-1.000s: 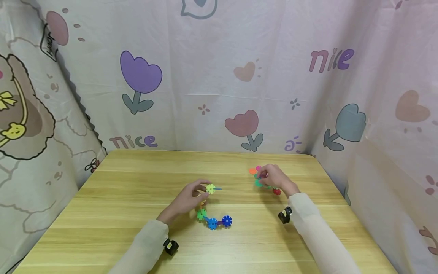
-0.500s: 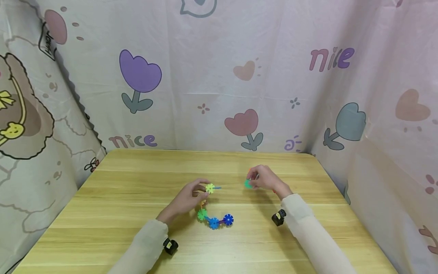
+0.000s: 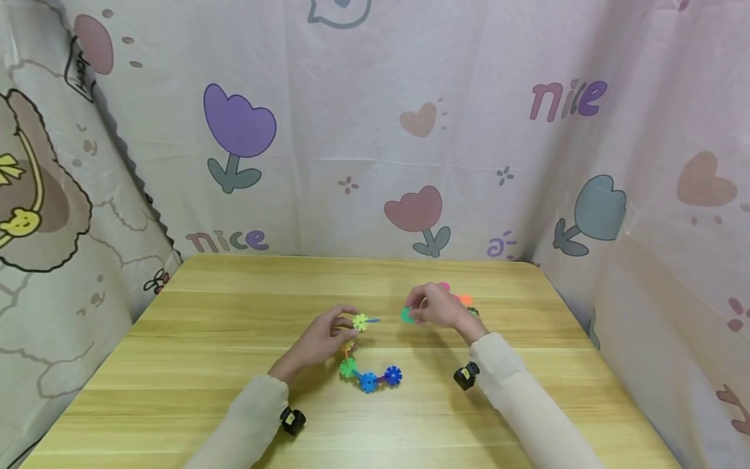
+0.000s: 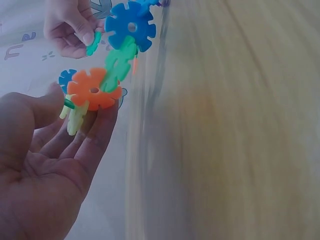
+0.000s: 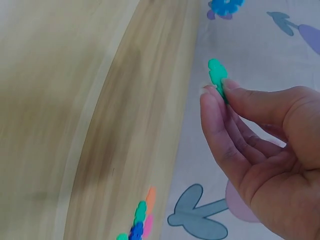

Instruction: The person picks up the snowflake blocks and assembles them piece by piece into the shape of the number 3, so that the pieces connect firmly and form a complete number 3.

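My left hand (image 3: 319, 335) holds up one end of a chain of slotted plastic discs at the table's middle. A yellow disc (image 3: 360, 322) is at its fingertips, with a blue disc seen edge-on beside it. From there the chain curves down through a green disc (image 3: 348, 367) and a blue disc (image 3: 368, 378) to a dark blue disc (image 3: 393, 376). In the left wrist view, thumb and fingers grip around the orange disc (image 4: 79, 94) and yellow one. To the right, my right hand (image 3: 436, 305) pinches a single green slotted disc (image 5: 217, 72) between thumb and fingertips, apart from the chain.
Loose discs lie behind the right hand, among them an orange disc (image 3: 465, 299) and a pink disc (image 3: 444, 286). The wooden table (image 3: 234, 293) meets a printed curtain (image 3: 328, 215) at its back edge. Black cameras sit on both wrists.
My right hand has picked the green disc from the loose discs and carried it left, closer to the chain. The left hand stays nearly still with the chain.
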### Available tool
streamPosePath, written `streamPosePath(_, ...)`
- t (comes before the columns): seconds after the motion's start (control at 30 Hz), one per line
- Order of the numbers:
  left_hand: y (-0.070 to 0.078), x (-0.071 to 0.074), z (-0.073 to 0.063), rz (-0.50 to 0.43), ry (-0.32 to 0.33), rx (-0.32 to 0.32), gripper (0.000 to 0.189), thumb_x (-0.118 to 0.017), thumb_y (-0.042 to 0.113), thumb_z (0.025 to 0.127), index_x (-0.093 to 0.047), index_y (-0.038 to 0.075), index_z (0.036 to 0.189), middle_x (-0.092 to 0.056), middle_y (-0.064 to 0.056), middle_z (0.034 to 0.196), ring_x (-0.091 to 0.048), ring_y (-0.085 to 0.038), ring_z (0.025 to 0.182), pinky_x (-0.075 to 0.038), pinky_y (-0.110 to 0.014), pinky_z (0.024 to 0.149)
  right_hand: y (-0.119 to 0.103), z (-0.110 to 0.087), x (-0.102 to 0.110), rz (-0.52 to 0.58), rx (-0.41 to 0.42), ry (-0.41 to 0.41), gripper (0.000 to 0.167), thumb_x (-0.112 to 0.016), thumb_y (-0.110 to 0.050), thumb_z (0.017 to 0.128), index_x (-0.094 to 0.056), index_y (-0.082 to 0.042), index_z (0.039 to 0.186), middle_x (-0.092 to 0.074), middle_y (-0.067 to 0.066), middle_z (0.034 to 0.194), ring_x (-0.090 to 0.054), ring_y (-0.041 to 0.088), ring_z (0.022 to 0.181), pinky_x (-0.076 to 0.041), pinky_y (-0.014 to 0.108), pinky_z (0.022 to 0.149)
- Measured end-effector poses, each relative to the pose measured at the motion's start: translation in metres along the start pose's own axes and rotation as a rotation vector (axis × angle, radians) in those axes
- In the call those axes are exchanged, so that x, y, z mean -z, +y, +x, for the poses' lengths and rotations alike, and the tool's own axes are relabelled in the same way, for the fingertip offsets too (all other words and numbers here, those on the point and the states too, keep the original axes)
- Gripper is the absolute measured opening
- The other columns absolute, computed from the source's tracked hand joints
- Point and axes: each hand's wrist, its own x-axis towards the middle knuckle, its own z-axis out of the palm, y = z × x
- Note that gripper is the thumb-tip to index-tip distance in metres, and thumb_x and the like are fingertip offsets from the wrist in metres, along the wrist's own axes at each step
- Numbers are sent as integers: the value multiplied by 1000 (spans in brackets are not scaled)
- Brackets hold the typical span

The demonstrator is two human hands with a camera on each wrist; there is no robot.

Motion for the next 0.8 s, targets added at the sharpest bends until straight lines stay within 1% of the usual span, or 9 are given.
streamPosePath(0.13, 0, 0, 0, -2, -8, -6, 36, -60, 14, 105, -54, 14, 140, -70, -17, 126, -70, -36, 116, -61, -43, 94, -6, 3, -5, -8, 16, 1, 5, -73, 1, 92, -72, 2, 97, -70, 12, 86, -68, 13, 70, -64, 35, 69)
streamPosePath(0.2, 1, 0, 0, -2, -14, -9, 36, -60, 14, 105, -53, 13, 140, -70, -17, 126, -70, -36, 116, -61, -42, 94, -8, 4, -9, -9, 20, 1, 5, -72, 1, 93, -72, 1, 98, -70, 12, 86, -69, 14, 70, -64, 33, 68)
streamPosePath(0.37, 2, -1, 1, -3, -21, -11, 36, -60, 13, 105, -53, 11, 140, -69, -20, 127, -70, -36, 116, -61, -44, 94, -13, 8, -15, -5, 35, -12, 4, -71, 1, 94, -71, 1, 99, -69, 12, 85, -71, 19, 71, -64, 32, 68)
streamPosePath(0.43, 3, -2, 2, -8, -18, -9, 36, -60, 13, 105, -53, 10, 140, -69, -20, 127, -70, -37, 116, -61, -44, 94, -15, 10, -17, -8, 46, -16, 4, -71, 2, 94, -71, 1, 98, -69, 12, 85, -71, 19, 70, -64, 32, 68)
streamPosePath(0.5, 3, -2, 1, -12, -16, -6, 37, -60, 12, 105, -53, 10, 141, -69, -20, 127, -70, -36, 116, -61, -44, 94, -16, 11, -18, -9, 52, -20, 4, -71, 2, 94, -71, 1, 98, -69, 12, 85, -71, 19, 70, -64, 35, 69)
streamPosePath(0.67, 4, -2, 2, -7, -12, 3, 36, -60, 13, 105, -54, 12, 140, -69, -19, 127, -71, -35, 115, -61, -45, 93, -17, 12, -22, 3, 55, -30, 4, -70, 2, 94, -71, 1, 98, -70, 13, 85, -71, 20, 70, -64, 46, 73)
streamPosePath(0.8, 4, -2, 3, -3, -8, 14, 35, -61, 12, 105, -54, 15, 139, -69, -17, 127, -71, -34, 115, -61, -44, 93, -17, 13, -25, 10, 63, -37, 4, -70, 2, 94, -71, 1, 98, -70, 12, 85, -71, 18, 70, -64, 45, 73)
